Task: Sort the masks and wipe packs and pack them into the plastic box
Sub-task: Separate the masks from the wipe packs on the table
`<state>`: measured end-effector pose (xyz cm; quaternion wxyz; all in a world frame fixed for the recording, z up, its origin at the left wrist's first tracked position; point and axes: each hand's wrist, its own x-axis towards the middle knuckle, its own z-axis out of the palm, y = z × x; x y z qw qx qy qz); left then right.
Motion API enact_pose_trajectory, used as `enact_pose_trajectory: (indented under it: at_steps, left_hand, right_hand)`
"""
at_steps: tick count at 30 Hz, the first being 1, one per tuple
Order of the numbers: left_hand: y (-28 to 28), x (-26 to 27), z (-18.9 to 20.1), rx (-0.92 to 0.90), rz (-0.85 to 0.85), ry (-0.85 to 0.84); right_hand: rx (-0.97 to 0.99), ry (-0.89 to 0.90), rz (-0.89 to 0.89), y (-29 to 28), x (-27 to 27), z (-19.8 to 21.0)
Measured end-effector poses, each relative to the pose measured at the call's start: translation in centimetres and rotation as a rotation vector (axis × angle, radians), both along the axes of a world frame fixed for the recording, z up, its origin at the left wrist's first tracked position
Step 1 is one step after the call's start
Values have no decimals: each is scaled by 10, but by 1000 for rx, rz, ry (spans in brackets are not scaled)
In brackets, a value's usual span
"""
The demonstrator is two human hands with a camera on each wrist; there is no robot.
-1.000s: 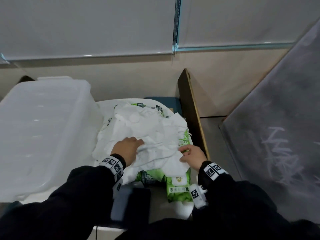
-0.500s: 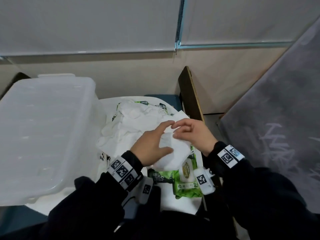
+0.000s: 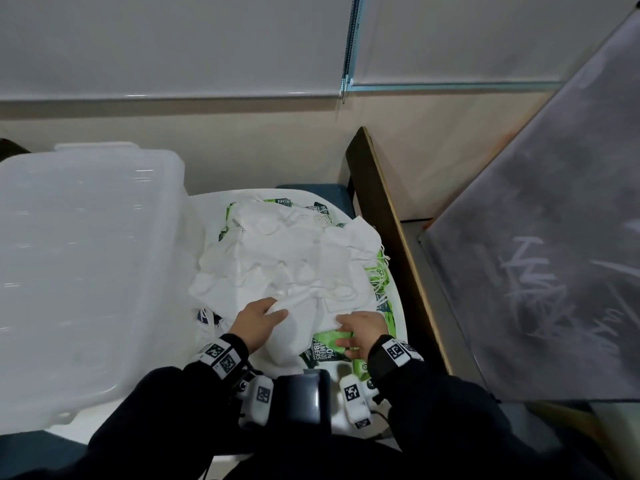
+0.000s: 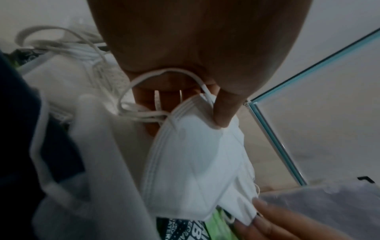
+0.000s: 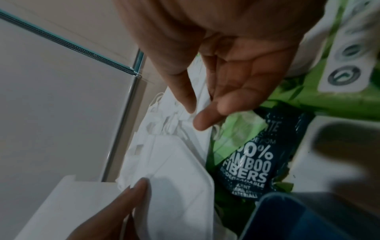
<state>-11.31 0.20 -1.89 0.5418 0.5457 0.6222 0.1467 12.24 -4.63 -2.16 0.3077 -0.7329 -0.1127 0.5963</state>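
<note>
A loose heap of white masks lies over green wipe packs on a white round table. The translucent plastic box stands to the left of the heap. At the heap's near edge my left hand holds one folded mask; its thumb pinches the mask's strap corner against the fingers. My right hand hovers over a wipe pack printed "bamboo fibers". Its fingers are loosely extended and touch the edge of the masks.
A brown wooden board stands on edge along the table's right side, with a grey panel leaning beyond it. A dark blue-grey object sits at the table's near edge between my wrists. A wall closes the far side.
Both hands have drawn back from the middle of the heap to its near edge. The left hand still holds a mask; the right hand has dropped onto the wipe packs.
</note>
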Motion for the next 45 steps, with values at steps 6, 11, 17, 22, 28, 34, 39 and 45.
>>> enact_pose_trajectory:
  at_steps: [6, 11, 17, 22, 28, 34, 39, 45]
  left_hand:
    - [5, -6, 3, 43, -99, 77]
    - [5, -20, 11, 86, -126, 128]
    - [-10, -28, 73, 236, 140, -235]
    - [-17, -31, 140, 459, 277, -464]
    - [-23, -3, 120, 255, 2, -463]
    - [-38, 0, 80, 186, 2, -316]
    - [-43, -18, 67, 68, -200, -313]
    - [-34, -42, 45, 205, -270, 134]
  right_hand:
    - [110, 68, 3, -2, -7, 17]
    - [227, 29, 165, -21, 14, 67]
    - [381, 15, 150, -29, 22, 102]
    - [310, 22, -17, -27, -6, 85]
    - [333, 114, -165, -18, -45, 80]
    - [475, 2, 32, -27, -60, 86]
    - [505, -79, 6, -35, -49, 84]
    - [569, -70, 8, -41, -22, 106]
